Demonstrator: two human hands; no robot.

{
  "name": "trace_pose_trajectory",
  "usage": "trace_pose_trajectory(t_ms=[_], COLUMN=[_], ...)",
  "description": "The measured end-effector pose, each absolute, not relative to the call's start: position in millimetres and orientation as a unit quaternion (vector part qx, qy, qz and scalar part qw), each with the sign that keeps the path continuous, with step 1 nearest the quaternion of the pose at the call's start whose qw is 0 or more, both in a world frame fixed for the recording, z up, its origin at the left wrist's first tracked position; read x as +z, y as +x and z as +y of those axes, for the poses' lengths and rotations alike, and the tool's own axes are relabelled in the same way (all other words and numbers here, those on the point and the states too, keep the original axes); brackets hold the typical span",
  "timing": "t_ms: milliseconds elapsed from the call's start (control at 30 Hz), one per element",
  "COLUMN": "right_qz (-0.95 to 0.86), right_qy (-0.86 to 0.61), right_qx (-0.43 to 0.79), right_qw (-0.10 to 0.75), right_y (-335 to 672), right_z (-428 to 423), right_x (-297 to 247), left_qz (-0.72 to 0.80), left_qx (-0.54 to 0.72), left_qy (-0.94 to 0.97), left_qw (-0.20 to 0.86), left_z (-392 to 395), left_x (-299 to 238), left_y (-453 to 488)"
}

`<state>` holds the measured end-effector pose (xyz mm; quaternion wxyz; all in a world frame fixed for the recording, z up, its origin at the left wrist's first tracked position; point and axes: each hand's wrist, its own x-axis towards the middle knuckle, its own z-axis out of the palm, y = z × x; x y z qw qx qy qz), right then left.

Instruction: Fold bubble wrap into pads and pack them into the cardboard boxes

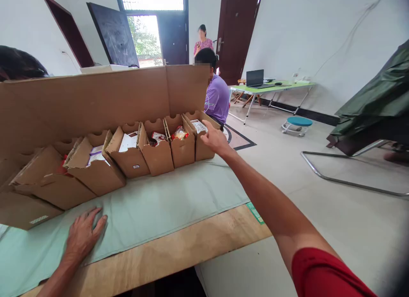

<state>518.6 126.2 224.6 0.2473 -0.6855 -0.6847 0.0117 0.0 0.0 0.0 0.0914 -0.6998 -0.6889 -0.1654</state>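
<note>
My left hand (83,232) lies on the pale green cloth (153,207), fingers spread and holding nothing. At the right end of a row of cardboard bins, my right hand (214,137) is over the last bin (201,147), index finger and thumb apart. That finger is close to a white item with dark writing (198,125) inside; I cannot tell whether it touches. The neighbouring bin (183,152) contains a red and yellow packet (180,133). A red and white packet (159,137) sits in the one left of that, and a white box (128,142) in another.
A tall cardboard panel (105,99) stands behind the bins. The cloth covers a wooden table (191,233). Beyond are a person in purple (219,96) and a standing person (204,43). To the right are a blue stool (298,121), a green table (287,88) and a metal-framed chair (335,177).
</note>
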Motion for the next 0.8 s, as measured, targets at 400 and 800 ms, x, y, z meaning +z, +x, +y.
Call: trace_pose_trajectory(t_ms=[400,800], right_qz=[-0.689,-0.816], right_qy=[-0.706,-0.398], right_qx=[-0.026,0.057], right_qw=[0.159,0.414], right_y=[572.8,512.2], right_z=[83.7,-117.7], right_x=[216.7,190.5], left_qz=[-0.706,-0.716], left_qx=[-0.162,-0.143], left_qy=[-0.685,-0.681], left_qw=[0.077,0.059], left_z=[-1.1,-5.9], left_x=[9.2,18.6], left_y=[5.2,4.9])
